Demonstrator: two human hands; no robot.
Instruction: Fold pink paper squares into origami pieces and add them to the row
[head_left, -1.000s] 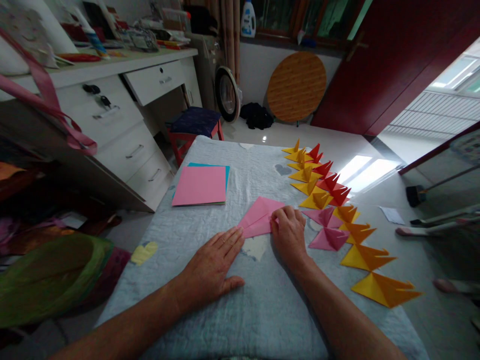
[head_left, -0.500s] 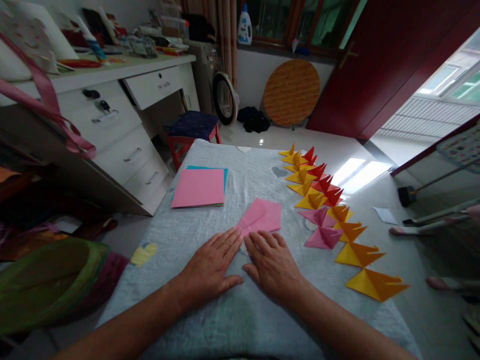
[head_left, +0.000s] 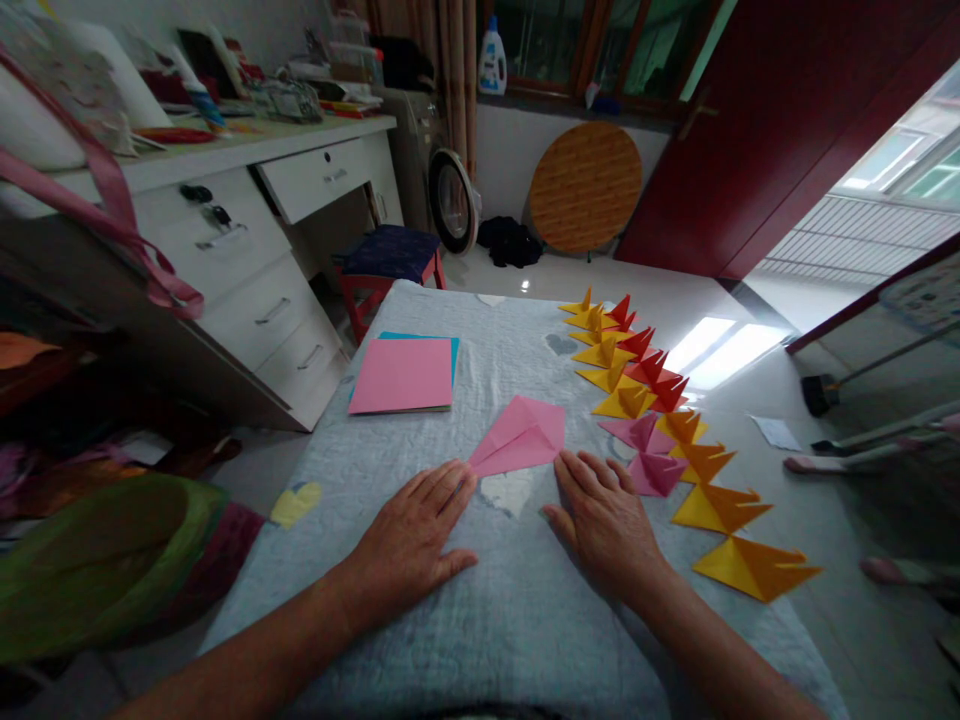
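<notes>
Presently, we press the folded pink origami sheet (head_left: 523,435) flat beneath left fingertips (head_left: 469,468), our left hand (head_left: 416,530) unclenched; our right hand (head_left: 609,515), likewise unclenched, touches its near right corner.

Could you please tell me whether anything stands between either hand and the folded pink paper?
Nothing visible does: the left hand reaches the pointed end of the folded pink paper, and the right hand its near right corner.
</notes>
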